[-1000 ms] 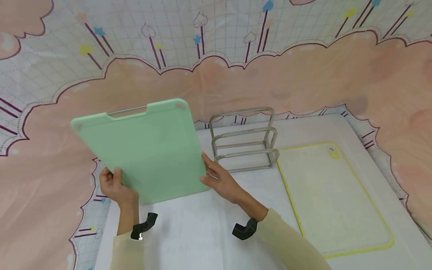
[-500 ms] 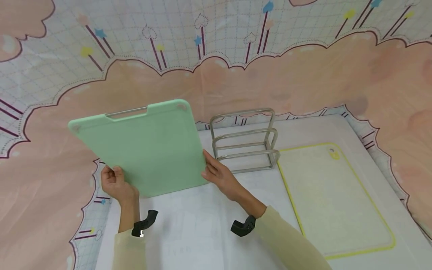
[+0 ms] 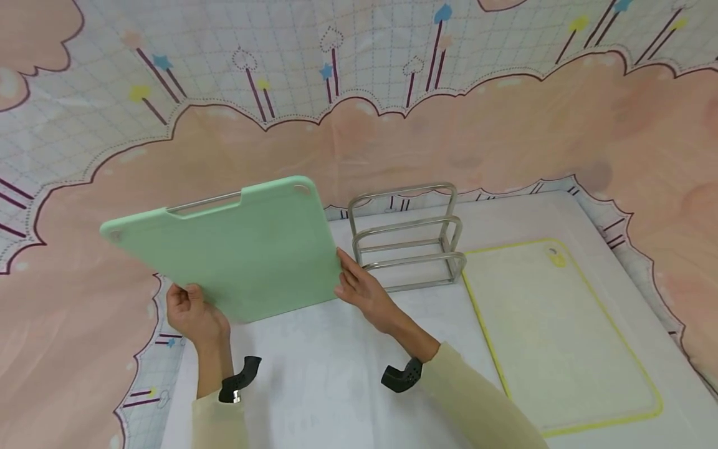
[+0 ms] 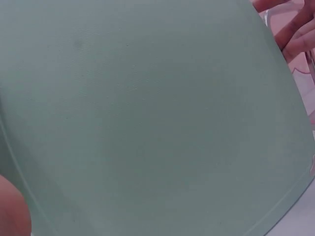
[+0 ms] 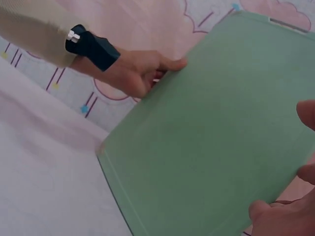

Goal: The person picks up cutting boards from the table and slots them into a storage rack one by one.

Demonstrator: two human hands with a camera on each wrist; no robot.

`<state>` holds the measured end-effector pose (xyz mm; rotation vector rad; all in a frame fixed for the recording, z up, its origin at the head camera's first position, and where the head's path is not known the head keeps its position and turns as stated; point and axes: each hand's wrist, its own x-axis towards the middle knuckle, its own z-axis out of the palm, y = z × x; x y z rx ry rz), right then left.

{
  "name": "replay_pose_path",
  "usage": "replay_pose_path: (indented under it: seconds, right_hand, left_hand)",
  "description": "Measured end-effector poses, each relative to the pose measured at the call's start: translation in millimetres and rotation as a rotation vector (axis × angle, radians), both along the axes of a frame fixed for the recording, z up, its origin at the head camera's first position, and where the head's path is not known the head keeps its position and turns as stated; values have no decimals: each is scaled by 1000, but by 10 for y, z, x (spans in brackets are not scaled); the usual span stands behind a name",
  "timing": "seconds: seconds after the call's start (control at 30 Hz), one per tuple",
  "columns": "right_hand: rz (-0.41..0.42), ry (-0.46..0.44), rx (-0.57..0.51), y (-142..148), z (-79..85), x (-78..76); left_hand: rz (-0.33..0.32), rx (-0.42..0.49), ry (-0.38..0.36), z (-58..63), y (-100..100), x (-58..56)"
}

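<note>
A light green cutting board (image 3: pixel 252 249), with a metal-bar handle slot along its far edge, is held tilted above the left part of the table. My left hand (image 3: pixel 197 315) pinches its left edge, thumb on the near face and fingers curled behind. At the right edge, my right hand (image 3: pixel 367 293) holds the board between thumb and fingers. The left wrist view is mostly filled by the board's face (image 4: pixel 167 118), with a fingertip of the left hand at the lower left. In the right wrist view, both hands show at opposite edges of the board (image 5: pixel 206 123).
A metal rack (image 3: pixel 406 254) with three upright loops stands behind the right hand. A translucent cutting board (image 3: pixel 566 337) with a yellow rim lies flat on the white table (image 3: pixel 314 386) at the right. Patterned cloth (image 3: pixel 505 137) hangs behind the table.
The green board has tipped further back: its far left corner has sunk and shifted left, while its near edge has risen. Both hands keep their hold. The rack and yellow-rimmed board stay put.
</note>
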<state>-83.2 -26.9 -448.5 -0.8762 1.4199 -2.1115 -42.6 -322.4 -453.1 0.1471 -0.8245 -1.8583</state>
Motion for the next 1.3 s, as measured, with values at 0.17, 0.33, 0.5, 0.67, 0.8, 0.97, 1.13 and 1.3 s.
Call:
replay_pose_path:
  seconds: [0.17, 0.33, 0.5, 0.67, 0.8, 0.97, 1.13, 1.3]
  right_hand:
    - [2, -8, -19, -5, 52, -7]
    - [-34, 40, 114, -11, 121, -30]
    - [-180, 205, 369, 6, 262, -89]
    - [-273, 221, 516, 2, 480, -115]
    - [-357, 227, 596, -19, 570, -123]
    - [-463, 220, 532, -38, 509, -202]
    - [-453, 107, 432, -62, 446, -316]
    - [-395, 27, 388, -74, 500, -402]
  left_hand:
    - [-30, 25, 60, 22, 5, 24]
    - [-64, -12, 35, 36, -10, 72]
    - [-25, -165, -171, 62, -53, 185]
    - [158, -460, -614, 173, -3, 386]
    - [258, -653, -841, 283, 74, 459]
    - [227, -654, -902, 339, 87, 415]
    - [220, -487, -843, 333, 52, 350]
    - [259, -453, -769, 334, 22, 341]
